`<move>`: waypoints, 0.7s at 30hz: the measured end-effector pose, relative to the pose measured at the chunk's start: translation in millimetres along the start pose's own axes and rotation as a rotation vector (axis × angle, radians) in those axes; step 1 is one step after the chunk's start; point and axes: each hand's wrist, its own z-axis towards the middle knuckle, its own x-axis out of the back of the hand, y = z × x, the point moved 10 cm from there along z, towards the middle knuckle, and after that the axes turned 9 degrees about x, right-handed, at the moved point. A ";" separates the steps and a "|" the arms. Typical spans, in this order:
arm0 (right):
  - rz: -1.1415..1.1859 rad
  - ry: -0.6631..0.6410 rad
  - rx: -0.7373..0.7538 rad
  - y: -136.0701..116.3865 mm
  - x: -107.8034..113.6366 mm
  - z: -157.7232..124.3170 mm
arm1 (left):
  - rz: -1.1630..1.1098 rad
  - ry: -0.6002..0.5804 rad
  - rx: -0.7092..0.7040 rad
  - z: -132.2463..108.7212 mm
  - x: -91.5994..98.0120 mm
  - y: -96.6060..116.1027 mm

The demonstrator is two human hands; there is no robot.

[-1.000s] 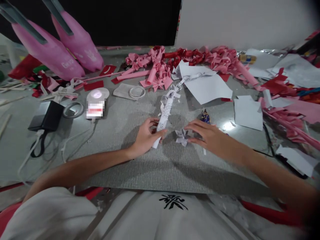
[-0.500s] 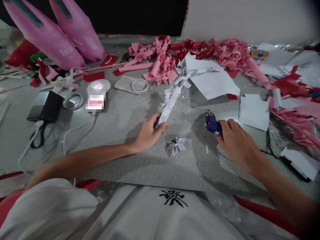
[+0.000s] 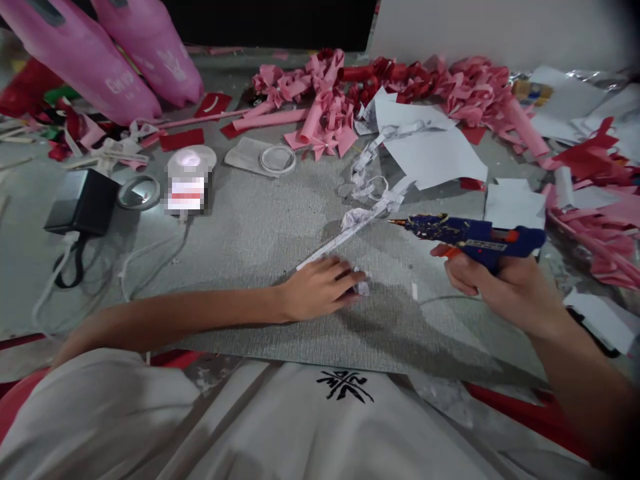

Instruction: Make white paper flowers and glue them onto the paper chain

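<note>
My right hand (image 3: 500, 283) is wrapped round the grip of a dark blue hot glue gun (image 3: 475, 235), raised over the table. Its nozzle points left, and a finger lies by the orange trigger. Low on the table, my left hand (image 3: 323, 288) has its fingers closed on a small white folded-paper flower (image 3: 362, 288), mostly hidden beneath them. Just beyond this hand lies a patterned white paper stem (image 3: 340, 238), slanting away to the right, with curled paper strips along its far part.
Pink and red paper flowers (image 3: 327, 127) are heaped along the back, beside white paper sheets (image 3: 435, 157). At left are pink bottles (image 3: 120, 87), a black box with a cable (image 3: 83, 203), a tape roll (image 3: 140, 193) and a lit round device (image 3: 191, 159). More paper pieces lie right.
My left hand has let go of the paper stem, now lying on the table, and moved onto the paper flower. My right hand has lifted the glue gun and turned its nozzle left.
</note>
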 end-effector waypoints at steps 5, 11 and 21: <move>0.367 -0.096 0.038 3.0 -30.9 18.2 | -0.255 0.036 0.222 6.3 16.2 -29.0; 0.533 -0.119 0.010 13.7 -51.7 29.5 | -0.969 0.055 0.422 8.8 25.7 -55.7; 0.658 -0.205 -0.029 29.5 -60.1 8.5 | -1.447 -0.056 0.536 2.1 -3.6 -45.0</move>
